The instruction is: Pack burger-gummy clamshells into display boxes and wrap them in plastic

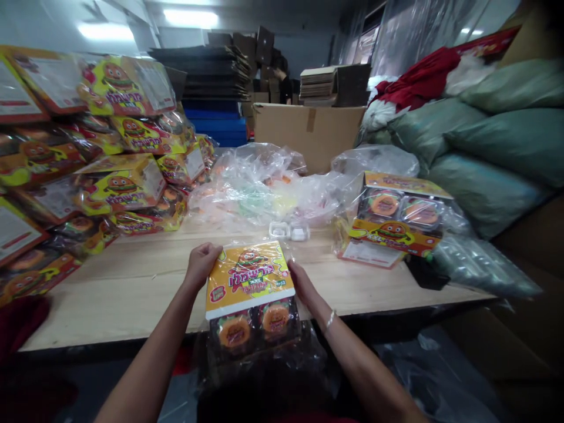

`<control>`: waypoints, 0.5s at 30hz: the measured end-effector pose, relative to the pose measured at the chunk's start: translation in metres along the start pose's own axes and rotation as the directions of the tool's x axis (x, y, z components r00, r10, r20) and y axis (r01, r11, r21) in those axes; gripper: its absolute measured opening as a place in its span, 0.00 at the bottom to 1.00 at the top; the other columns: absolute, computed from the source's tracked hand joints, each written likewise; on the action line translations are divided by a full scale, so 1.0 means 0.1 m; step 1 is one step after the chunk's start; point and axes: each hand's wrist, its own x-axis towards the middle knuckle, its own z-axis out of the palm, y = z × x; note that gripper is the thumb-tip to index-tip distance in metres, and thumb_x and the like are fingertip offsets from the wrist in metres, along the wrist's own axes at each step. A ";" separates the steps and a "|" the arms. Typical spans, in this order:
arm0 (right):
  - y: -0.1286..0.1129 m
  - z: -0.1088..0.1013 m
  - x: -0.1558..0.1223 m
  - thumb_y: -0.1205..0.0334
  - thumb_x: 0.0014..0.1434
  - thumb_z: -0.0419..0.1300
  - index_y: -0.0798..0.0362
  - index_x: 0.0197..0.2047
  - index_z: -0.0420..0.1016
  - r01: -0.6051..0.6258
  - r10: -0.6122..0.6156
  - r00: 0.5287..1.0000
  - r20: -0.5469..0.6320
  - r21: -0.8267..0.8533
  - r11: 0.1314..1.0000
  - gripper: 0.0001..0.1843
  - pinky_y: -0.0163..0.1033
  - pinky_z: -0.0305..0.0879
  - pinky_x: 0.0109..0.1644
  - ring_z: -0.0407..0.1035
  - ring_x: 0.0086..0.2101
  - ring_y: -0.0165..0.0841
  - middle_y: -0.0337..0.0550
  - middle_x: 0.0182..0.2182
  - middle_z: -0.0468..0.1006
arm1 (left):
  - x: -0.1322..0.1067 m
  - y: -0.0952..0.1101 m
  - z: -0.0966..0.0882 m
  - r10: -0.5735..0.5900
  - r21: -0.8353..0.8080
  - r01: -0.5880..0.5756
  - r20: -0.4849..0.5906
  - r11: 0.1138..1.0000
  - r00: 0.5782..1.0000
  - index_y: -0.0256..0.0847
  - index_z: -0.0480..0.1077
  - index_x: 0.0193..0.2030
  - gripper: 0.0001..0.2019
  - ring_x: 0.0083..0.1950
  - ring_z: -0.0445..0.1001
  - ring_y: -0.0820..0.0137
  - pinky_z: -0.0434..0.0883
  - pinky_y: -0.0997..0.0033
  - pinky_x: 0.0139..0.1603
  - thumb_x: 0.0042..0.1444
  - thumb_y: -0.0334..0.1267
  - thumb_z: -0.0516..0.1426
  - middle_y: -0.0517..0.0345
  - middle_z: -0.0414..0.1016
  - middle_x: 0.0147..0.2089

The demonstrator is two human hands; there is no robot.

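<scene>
Between my hands, at the table's front edge, is a yellow and orange display box (249, 276) with a burger cartoon on its lid and burger-shaped packs showing below. Clear plastic film wraps round it and hangs toward my lap. My left hand (202, 262) grips the box's far left corner with curled fingers. On the opposite side my right hand (302, 281) holds the right edge, its fingers partly hidden by the box. Just beyond the box, two small clear plastic containers (289, 231) sit on the wooden table (145, 282).
Wrapped burger boxes (121, 188) are stacked high on the left. Loose clear bags (264, 191) heap at the table's back, before a large carton (308, 129). Another display box (394, 217) stands at right, near green sacks (489, 141). A person (284, 85) is in the background.
</scene>
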 end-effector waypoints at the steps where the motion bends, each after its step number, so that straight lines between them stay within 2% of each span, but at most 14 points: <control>1: 0.08 -0.05 -0.15 0.41 0.50 0.66 0.53 0.30 0.72 0.011 -0.012 1.000 -0.013 -0.013 1.000 0.22 0.40 0.64 0.40 0.69 0.33 0.35 0.39 0.28 0.77 | -0.05 0.01 0.00 -0.012 -0.019 0.012 -0.006 1.000 1.000 0.41 0.53 0.18 0.21 0.19 0.50 0.80 0.50 0.79 0.19 0.41 0.48 0.62 0.70 0.52 0.16; 4: 0.28 -0.21 -0.52 0.47 0.52 0.67 0.51 0.35 0.72 0.023 -0.023 1.000 -0.002 -0.071 0.997 0.18 0.37 0.64 0.41 0.68 0.35 0.33 0.37 0.32 0.76 | -0.18 0.04 0.03 -0.043 -0.061 0.041 -0.020 0.997 0.999 0.41 0.54 0.19 0.21 0.19 0.52 0.79 0.52 0.79 0.19 0.41 0.48 0.62 0.69 0.55 0.17; 6: 0.35 -0.29 -0.65 0.48 0.54 0.66 0.51 0.36 0.70 0.018 -0.015 0.999 0.029 -0.125 0.992 0.16 0.35 0.62 0.39 0.67 0.34 0.31 0.36 0.32 0.74 | -0.23 0.06 0.06 -0.057 -0.077 0.054 -0.036 0.996 0.998 0.41 0.55 0.20 0.20 0.19 0.54 0.79 0.54 0.79 0.19 0.40 0.47 0.62 0.68 0.56 0.18; 9: 0.36 -0.34 -0.69 0.46 0.56 0.64 0.52 0.33 0.68 0.013 -0.004 0.999 0.042 -0.210 0.978 0.18 0.33 0.60 0.35 0.62 0.29 0.28 0.35 0.29 0.70 | -0.25 0.09 0.10 -0.073 -0.094 0.066 -0.066 0.993 0.995 0.42 0.55 0.20 0.20 0.18 0.55 0.78 0.55 0.79 0.19 0.39 0.47 0.63 0.69 0.56 0.17; 11: 0.34 -0.34 -0.71 0.43 0.55 0.64 0.52 0.31 0.66 0.012 -0.009 1.000 0.011 -0.240 0.971 0.21 0.33 0.58 0.33 0.60 0.27 0.28 0.34 0.26 0.68 | -0.26 0.11 0.12 -0.078 -0.099 0.070 -0.082 0.993 0.994 0.42 0.54 0.20 0.20 0.18 0.55 0.78 0.55 0.79 0.18 0.38 0.47 0.63 0.69 0.56 0.17; 15: 0.26 -0.32 -0.83 0.39 0.56 0.61 0.50 0.33 0.67 -0.036 0.039 0.999 0.011 -0.225 0.974 0.22 0.33 0.56 0.31 0.59 0.26 0.29 0.33 0.22 0.64 | -0.25 0.11 0.13 -0.083 -0.096 0.072 -0.109 0.993 0.991 0.42 0.54 0.19 0.20 0.18 0.54 0.79 0.53 0.79 0.18 0.38 0.46 0.64 0.69 0.56 0.16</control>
